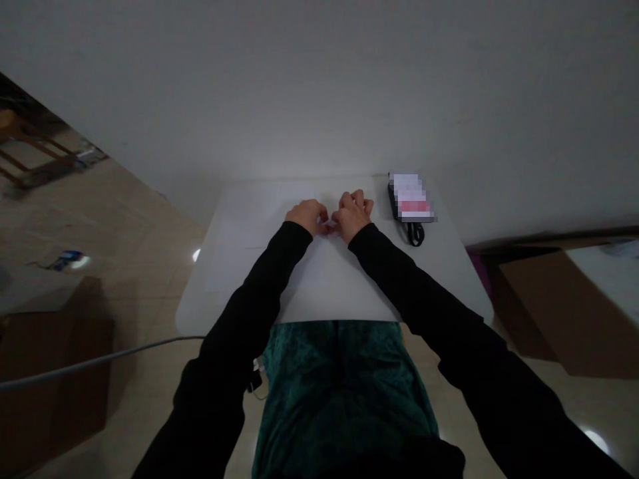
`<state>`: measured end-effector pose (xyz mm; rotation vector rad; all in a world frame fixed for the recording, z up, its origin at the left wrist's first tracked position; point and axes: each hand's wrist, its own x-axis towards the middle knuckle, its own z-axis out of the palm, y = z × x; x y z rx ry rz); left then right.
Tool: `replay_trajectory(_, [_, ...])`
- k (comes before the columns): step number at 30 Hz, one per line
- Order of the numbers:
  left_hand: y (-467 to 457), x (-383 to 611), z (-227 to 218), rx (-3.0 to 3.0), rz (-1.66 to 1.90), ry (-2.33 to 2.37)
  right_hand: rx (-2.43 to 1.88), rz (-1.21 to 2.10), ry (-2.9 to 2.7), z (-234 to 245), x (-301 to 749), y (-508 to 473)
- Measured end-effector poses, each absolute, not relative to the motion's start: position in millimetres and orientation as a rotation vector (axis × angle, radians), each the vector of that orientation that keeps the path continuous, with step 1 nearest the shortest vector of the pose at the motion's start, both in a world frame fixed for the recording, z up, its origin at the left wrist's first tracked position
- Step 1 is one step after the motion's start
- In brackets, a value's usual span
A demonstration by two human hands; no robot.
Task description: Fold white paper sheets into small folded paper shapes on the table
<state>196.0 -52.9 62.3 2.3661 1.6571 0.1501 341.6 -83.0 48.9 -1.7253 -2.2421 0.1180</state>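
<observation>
Two closed hands: my left hand and my right hand meet on a white table

Between my fingertips sits a small pale piece, too small and too hidden to name. Both hands are curled shut around it, knuckles up, and they touch each other at the fingers. They sit near the far edge of the table, about midway across it.

The table is smooth and white with rounded corners, and its far side stands against a plain white wall. A thin white sheet lies under my left wrist, hardly showing against the tabletop. Just beside my right hand is a black pack with a blurred white and pink label and a looped black cord.

My black sleeves run back to the near edge, above my dark green velvet lap. Beyond the table is a beige tiled floor. A grey cable crosses it on my left, near a cardboard box, with a wooden chair farther off. Another cardboard box stands on my right.
</observation>
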Motion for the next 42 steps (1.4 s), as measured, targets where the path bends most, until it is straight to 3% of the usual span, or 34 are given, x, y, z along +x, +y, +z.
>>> replay_trajectory(11, [-57.3, 194.8, 60.2, 2.195, 0.101, 1.745, -1.928, 0.259, -2.198, 54.3, 346.6, -79.9])
replay_trajectory(24, [-47.4, 187.4, 44.9, 2.226, 0.773, 1.466, -1.726, 0.242, -2.029, 38.2, 352.6, -69.5])
replay_trajectory(35, [-47.4, 187.0, 48.3, 2.155, 0.703, 1.346, -1.626, 0.338, -1.897, 30.0, 358.1, -61.5])
replay_trajectory(42, [-59.8, 193.3, 50.2, 2.107, 0.776, 1.676, -1.611, 0.318, -1.924, 32.4, 357.4, -62.5])
